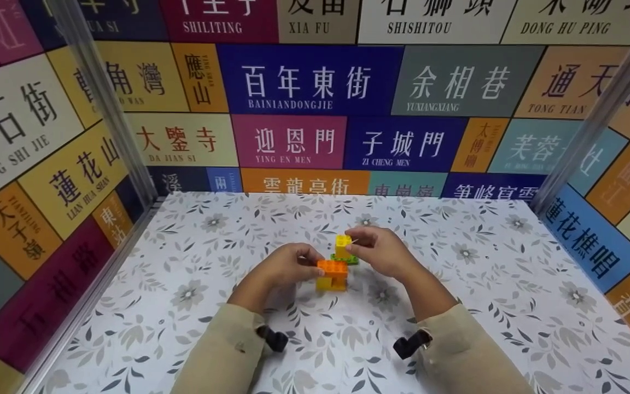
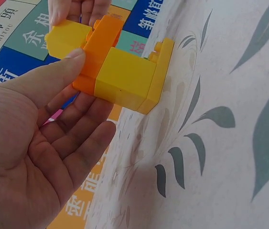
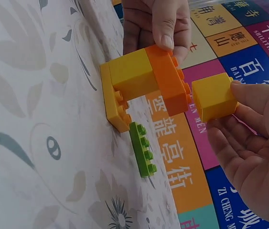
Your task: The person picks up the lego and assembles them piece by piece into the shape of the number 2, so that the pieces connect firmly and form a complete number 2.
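Observation:
On the table stands a small stack of toy building bricks: a flat yellow brick [image 3: 111,102] at the bottom, a yellow block [image 3: 132,74] above it and an orange brick [image 1: 332,267] on top, jutting out to one side. My left hand [image 1: 285,265] holds the orange brick at its left end, thumb on one side and fingers on the other. Between thumb and fingers, my right hand [image 1: 383,251] pinches a separate yellow brick [image 3: 214,95], just above the orange brick's studs and a small gap away in the right wrist view. A green brick [image 3: 143,150] lies on the table behind the stack.
A floral-patterned cloth [image 1: 189,339] covers the table. Panels with colourful place-name signs [image 1: 309,79] rise at the back and both sides, with clear corner posts [image 1: 112,98]. Black straps [image 1: 412,345] show at both sleeves.

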`<state>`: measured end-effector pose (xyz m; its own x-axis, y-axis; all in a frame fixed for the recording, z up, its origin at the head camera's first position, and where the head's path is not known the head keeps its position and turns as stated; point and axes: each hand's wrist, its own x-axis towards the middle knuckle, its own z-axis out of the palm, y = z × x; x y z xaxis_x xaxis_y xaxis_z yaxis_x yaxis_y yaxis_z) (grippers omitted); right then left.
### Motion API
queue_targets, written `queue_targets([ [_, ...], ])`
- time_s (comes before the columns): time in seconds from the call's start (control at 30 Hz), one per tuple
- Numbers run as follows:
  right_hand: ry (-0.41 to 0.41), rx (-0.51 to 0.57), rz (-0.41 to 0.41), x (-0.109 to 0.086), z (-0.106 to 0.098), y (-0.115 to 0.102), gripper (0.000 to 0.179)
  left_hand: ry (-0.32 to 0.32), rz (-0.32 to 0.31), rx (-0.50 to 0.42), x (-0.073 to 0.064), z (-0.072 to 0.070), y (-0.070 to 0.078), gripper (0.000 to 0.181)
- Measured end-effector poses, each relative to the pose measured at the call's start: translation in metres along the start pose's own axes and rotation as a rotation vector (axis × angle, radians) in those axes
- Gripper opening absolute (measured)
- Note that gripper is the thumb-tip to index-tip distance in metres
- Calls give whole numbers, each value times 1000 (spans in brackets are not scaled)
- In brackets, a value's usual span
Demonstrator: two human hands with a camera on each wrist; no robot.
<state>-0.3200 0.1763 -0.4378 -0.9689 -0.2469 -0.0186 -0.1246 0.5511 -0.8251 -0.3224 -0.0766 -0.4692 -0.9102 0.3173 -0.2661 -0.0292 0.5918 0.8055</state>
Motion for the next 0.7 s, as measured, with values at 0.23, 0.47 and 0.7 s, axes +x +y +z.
queue_targets([
  [0.23, -15, 24, -53, -6, 2, 0, 36, 4, -10, -8, -1, 0, 0, 19],
  [0.47, -52, 59, -78, -9, 4, 1, 36, 15, 43, 13, 0, 1, -3, 20],
  [0.7, -60, 18, -75, -10, 5, 1, 37, 7, 10, 1, -1, 0, 0, 21],
])
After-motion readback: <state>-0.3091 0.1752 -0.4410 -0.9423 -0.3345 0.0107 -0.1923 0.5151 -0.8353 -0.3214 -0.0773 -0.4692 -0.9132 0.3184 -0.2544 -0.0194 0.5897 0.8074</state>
